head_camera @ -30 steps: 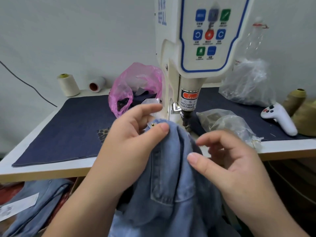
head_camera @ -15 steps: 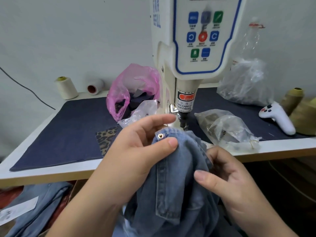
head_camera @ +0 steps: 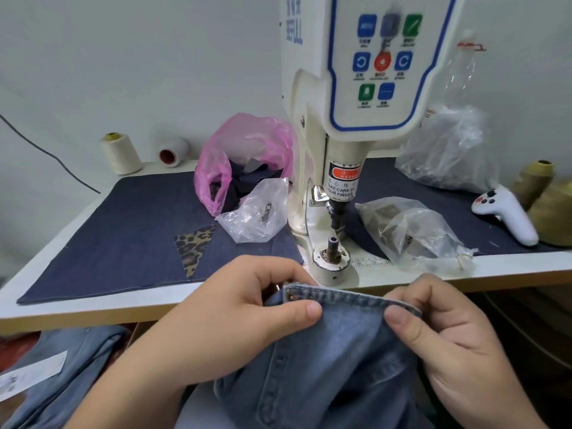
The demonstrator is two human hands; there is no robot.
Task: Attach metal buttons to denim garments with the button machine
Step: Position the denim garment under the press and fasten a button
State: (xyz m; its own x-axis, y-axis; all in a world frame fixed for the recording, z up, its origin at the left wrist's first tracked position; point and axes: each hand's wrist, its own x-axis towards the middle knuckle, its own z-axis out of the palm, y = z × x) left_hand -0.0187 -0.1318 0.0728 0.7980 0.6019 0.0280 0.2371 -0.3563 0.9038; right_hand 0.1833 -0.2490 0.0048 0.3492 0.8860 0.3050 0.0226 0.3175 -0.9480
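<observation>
Below the counter (head_camera: 93, 308) edge, the denim (head_camera: 325, 351) hem is now pulled flat between both grips: left hand (head_camera: 247, 308) pinches beside the set button (head_camera: 291, 293), right hand (head_camera: 439, 323) pinches the far end. It has come off the machine (head_camera: 332, 258), likely ready for the next button.

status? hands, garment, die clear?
Left hand and right hand both pinch denim garment hem, stretched flat. Metal button by left thumb. Lower die bare, unobstructed.
</observation>
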